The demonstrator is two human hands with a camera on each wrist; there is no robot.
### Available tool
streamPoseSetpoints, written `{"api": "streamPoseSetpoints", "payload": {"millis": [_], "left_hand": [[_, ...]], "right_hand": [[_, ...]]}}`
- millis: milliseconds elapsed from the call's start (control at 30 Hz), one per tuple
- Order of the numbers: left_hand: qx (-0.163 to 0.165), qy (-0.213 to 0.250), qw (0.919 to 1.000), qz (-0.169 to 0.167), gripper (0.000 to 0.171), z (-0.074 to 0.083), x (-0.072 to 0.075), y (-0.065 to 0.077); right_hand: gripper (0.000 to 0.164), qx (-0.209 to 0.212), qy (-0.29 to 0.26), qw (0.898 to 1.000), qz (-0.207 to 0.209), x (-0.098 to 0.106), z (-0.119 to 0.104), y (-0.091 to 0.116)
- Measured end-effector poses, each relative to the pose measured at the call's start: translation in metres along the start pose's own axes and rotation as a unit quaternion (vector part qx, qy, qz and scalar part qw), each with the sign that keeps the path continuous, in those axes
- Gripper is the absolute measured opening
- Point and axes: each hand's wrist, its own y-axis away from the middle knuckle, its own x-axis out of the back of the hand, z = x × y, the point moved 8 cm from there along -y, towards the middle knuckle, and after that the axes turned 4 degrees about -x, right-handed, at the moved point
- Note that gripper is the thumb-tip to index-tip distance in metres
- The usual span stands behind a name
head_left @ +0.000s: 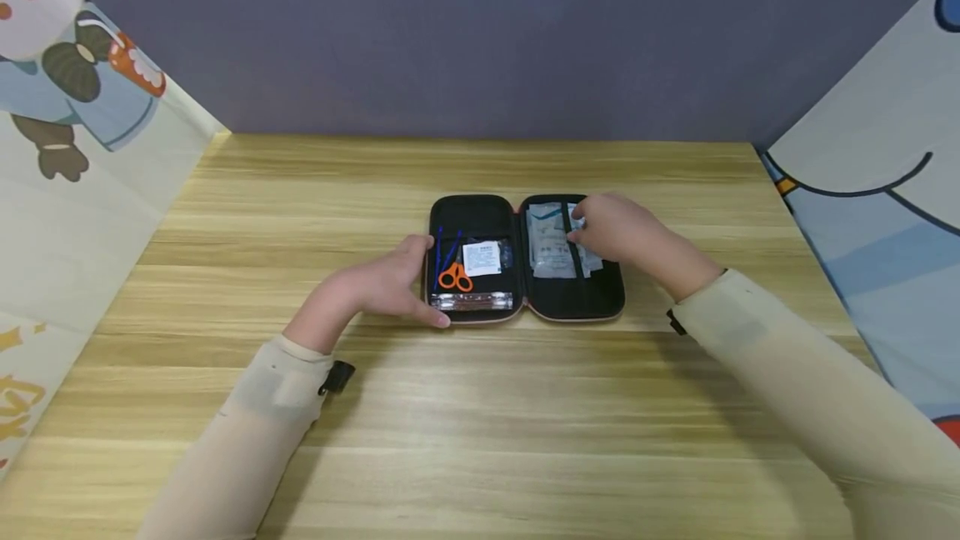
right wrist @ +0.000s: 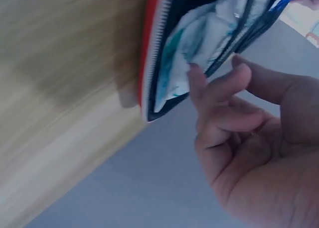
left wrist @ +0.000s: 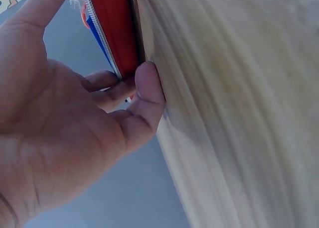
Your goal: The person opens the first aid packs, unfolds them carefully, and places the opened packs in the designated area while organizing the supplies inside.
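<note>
A black-lined first-aid case [head_left: 472, 215] lies unfolded on the table, with a red outer shell and a zip edge showing in the wrist views. My left hand [head_left: 382, 283] holds its left side, thumb at the near corner and fingers against the shell. Over the right half, my right hand [head_left: 618, 227] has its fingertips at the clear packets [head_left: 547, 252] beside a black elastic strap [head_left: 567, 227]; finger and thumb are apart. The left half carries orange-handled scissors [head_left: 454, 267], thin blue tools [head_left: 438, 252], a white printed sachet [head_left: 482, 258] and a shiny clear-wrapped item [head_left: 472, 301].
The wood-grain table [head_left: 480, 423] runs back to a grey-blue wall panel [head_left: 480, 40]. Cartoon-printed panels [head_left: 75, 190] stand along the left and right sides. Both forearms reach in from the near edge in light sleeves.
</note>
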Motion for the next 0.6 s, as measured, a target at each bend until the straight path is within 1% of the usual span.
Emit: {"api": "streamPoseSetpoints", "payload": {"millis": [133, 233, 300, 367, 467, 600], "left_hand": [[0.002, -0.002, 1.0, -0.002, 0.139, 0.0, 0.0, 0.001], [0.004, -0.001, 1.0, -0.004, 0.14, 0.0, 0.0, 0.001], [0.003, -0.001, 1.0, -0.004, 0.14, 0.0, 0.0, 0.001], [0.002, 0.0, 1.0, -0.003, 0.14, -0.001, 0.0, 0.0], [0.002, -0.001, 1.0, -0.005, 0.139, -0.001, -0.001, -0.001], [0.002, -0.005, 1.0, -0.005, 0.139, 0.0, 0.0, 0.0]], "right_hand": [[0.051, -0.013, 0.023, 1.0, 0.007, 0.002, -0.007, 0.001], [0.053, -0.016, 0.03, 0.999, 0.024, 0.003, -0.01, 0.002], [0.051, -0.012, 0.03, 0.999, 0.043, 0.005, -0.013, 0.002], [0.05, -0.003, 0.02, 0.998, 0.054, 0.007, -0.017, 0.001], [0.048, 0.024, 0.0, 0.998, 0.061, 0.01, -0.026, -0.001], [0.045, 0.058, -0.047, 0.996, 0.044, 0.012, -0.042, -0.003]]}}
